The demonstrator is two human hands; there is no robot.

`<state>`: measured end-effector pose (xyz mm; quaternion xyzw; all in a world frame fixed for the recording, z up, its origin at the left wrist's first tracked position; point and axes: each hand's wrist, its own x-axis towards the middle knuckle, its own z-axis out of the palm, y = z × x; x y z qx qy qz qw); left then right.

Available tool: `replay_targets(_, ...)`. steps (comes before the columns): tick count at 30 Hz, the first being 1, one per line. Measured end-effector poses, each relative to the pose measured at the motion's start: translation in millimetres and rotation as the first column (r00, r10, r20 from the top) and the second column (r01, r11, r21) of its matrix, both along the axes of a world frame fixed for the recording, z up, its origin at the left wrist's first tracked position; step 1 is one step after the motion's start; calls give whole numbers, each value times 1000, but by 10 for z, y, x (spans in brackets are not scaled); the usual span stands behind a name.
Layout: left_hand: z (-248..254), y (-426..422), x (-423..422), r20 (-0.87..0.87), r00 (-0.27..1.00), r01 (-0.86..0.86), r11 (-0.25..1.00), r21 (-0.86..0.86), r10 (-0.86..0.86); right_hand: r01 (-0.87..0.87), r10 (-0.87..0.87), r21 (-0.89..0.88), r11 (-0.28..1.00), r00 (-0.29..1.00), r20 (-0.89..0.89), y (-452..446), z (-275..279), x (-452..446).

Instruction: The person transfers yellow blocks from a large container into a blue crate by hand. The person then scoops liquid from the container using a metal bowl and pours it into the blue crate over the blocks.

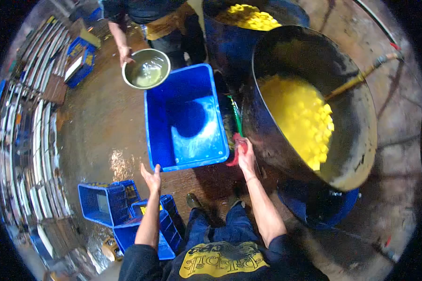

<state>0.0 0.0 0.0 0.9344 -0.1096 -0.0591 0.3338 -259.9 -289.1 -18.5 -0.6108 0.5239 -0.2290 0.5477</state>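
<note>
Left hand, fingers apart, is touching a deep blue rectangular plastic tub ahead of both hands; right hand is clamping crumpled red material. Hazard: uneven hold, possibly causing tilting. Surfaces: tub's glossy base is reflecting light; round dark vat is holding yellow cubes.

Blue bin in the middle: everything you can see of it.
Deep rectangular blue bin, open-topped, smooth and plastic-looking, rimmed. Glossy floor with bright glare and a dark round patch; no contents visible. Left hand at the near-left corner; right hand, gripping something red, by the near-right one. A bowl overlaps the far-left corner in view; contact unclear.
</note>
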Motion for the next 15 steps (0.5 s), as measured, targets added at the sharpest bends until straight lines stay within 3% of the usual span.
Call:
replay_targets(1, 156, 199, -134, 39, 998, -57, 998, 28, 56, -35, 32, -34, 999, 997, -67, 138, 88, 253)
replay_targets(2, 282, 355, -250, 60, 993, -107, 994, 27, 106, -43, 45, 60, 997, 998, -39, 247, 99, 454)
replay_targets(3, -226, -633, -1092, -104, 983, -159, 982, -98, 149, -66, 55, -61, 996, 983, -177, -788, 159, -179)
replay_targets(5, 14, -547, -1157, -92, 965, -252, 967, -45, 247, -205, 151, -316, 926, 970, -188, -573, -35, 49)
replay_targets(7, 72, -669, -1372, -15, 968, -249, 962, -111, 249, -293, 273, -244, 924, 955, -114, -380, 124, -128)
replay_targets(9, 253, -1020, -1707, 192, 981, 2, 986, -166, 31, -346, 326, -254, 903, 938, -120, -175, 313, -615)
replay_targets(10, 301, -1174, -1799, 200, 964, 194, 978, -79, -175, -376, 349, -245, 893, 925, -147, -70, 318, -938)
replay_targets(11, 357, -1336, -1893, 185, 906, 385, 923, 9, -380, -272, 266, -53, 961, 959, -98, 83, 337, -1266)
replay_targets(12, 519, -1578, -2008, 179, 879, 425, 897, 121, -441, -318, 294, -46, 947, 916, -273, 178, 166, -1729)
replay_targets(14, 194, -1836, -2026, 174, 884, 419, 900, 123, -435, -118, 165, 127, 985, 863, -478, 468, 74, -2584)
replay_targets(15, 47, -1953, -1982, 150, 878, 431, 887, 167, -455, 35, 15, 123, 992, 923, -385, 612, 218, -2926)
